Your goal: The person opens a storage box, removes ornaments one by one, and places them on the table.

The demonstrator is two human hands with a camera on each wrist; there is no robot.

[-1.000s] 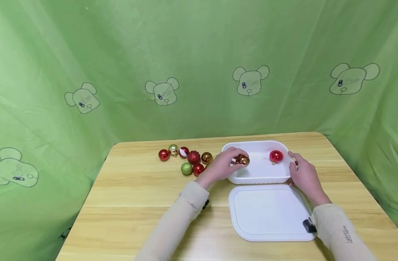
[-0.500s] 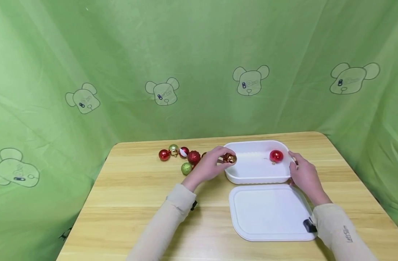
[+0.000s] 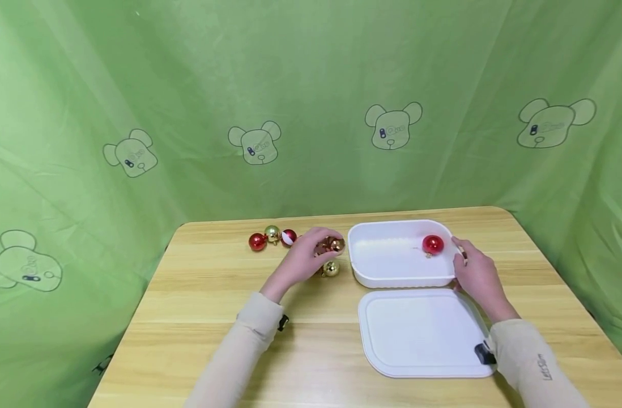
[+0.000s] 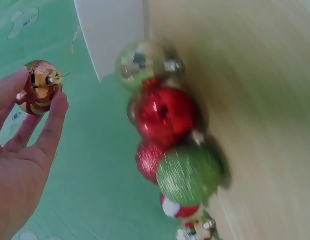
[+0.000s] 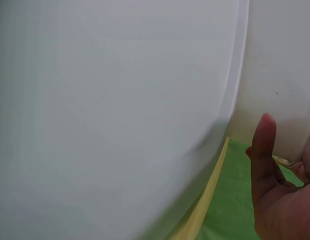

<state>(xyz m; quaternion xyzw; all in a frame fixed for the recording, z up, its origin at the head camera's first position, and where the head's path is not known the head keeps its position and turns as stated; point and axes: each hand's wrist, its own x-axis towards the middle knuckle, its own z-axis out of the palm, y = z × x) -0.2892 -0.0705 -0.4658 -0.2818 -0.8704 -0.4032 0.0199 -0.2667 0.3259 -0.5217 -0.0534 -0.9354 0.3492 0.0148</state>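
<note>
My left hand (image 3: 305,256) pinches a shiny copper-gold Christmas ball (image 4: 40,87) by its sides, above the cluster left of the white box (image 3: 379,281). Beneath it lie a gold ball (image 3: 331,268), a glossy red ball (image 4: 166,116) and a green glitter ball (image 4: 190,174); the hand hides part of this cluster in the head view. At the box's right end my right hand (image 3: 478,276) grips the wall, its thumb (image 5: 265,134) against the outside. One red ball (image 3: 433,244) lies inside the box, near that end.
A flat white lid (image 3: 425,334) lies just in front of the box, partly under the right sleeve. Further left on the wooden table (image 3: 199,317) are a red ball (image 3: 257,242) and a green-gold ball (image 3: 272,233). A green cloth (image 3: 311,187) hangs behind.
My left hand has carried the copper-gold ball leftward, from over the box to over the cluster of balls. The right hand keeps its grip on the box.
</note>
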